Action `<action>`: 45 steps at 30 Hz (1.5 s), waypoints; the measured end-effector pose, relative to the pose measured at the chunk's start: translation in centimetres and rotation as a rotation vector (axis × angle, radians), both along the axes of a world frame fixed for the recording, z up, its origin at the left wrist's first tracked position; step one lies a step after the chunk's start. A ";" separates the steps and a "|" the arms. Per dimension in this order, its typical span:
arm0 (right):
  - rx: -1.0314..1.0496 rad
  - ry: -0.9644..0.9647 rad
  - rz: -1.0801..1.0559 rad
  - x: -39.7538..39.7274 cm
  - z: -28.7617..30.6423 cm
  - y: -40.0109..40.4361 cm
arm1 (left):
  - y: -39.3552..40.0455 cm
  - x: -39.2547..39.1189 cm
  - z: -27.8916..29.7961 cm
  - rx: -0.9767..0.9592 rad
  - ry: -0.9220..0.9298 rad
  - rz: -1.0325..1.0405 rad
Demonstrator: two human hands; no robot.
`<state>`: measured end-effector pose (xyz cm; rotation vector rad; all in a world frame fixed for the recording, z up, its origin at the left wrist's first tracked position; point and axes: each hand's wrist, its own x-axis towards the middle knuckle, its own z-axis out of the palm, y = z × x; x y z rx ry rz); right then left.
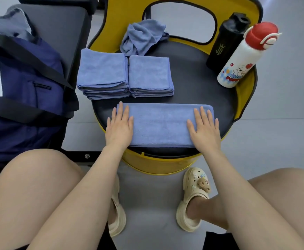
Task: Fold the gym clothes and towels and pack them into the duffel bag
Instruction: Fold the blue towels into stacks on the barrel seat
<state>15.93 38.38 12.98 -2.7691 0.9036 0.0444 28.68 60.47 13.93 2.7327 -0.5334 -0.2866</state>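
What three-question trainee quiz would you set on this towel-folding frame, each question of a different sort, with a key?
1. True or false: both hands rest flat on the long half-folded blue microfibre towel.
2. How many stacks of folded blue towels lie beyond it on the round black seat?
3. Which stands nearer the seat's right edge: A, the black shaker bottle, or B, the white bottle with the red cap?

Key
1. True: the left hand and right hand press opposite ends, fingers straight.
2. Two, the left stack and the right stack, side by side.
3. B.
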 end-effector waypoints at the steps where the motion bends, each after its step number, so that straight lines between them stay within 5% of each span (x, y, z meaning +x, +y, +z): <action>1: 0.005 -0.001 -0.001 0.0 0.0 0.0 | 0.0 -0.1 0.3 -0.047 0.014 0.042; 5: -0.036 0.018 -0.012 0.4 0.4 0.5 | 0.0 0.0 1.5 -0.343 0.039 0.277; 9: -0.001 -0.082 0.105 0.8 0.9 3.0 | 0.1 0.3 2.4 -0.439 0.233 0.413; 15: 0.012 0.001 0.196 1.2 0.8 5.2 | 0.4 0.5 2.8 -0.389 0.348 0.368; 31: 0.025 0.097 0.167 3.9 0.9 9.7 | 1.8 0.9 5.4 -1.030 0.271 0.431; 34: 0.233 -0.017 0.122 4.6 2.3 9.6 | 0.7 0.3 5.7 -1.031 0.281 0.374; 37: 0.716 -0.450 -0.063 5.0 4.3 9.9 | -0.9 -0.7 6.2 -1.017 0.331 0.305; 40: 1.095 -0.540 -0.224 5.4 6.3 10.0 | -2.5 -1.8 6.4 -0.941 0.434 0.229; 45: 0.991 -0.530 -0.203 5.1 5.5 8.7 | -2.9 -2.6 5.3 -0.824 0.455 0.096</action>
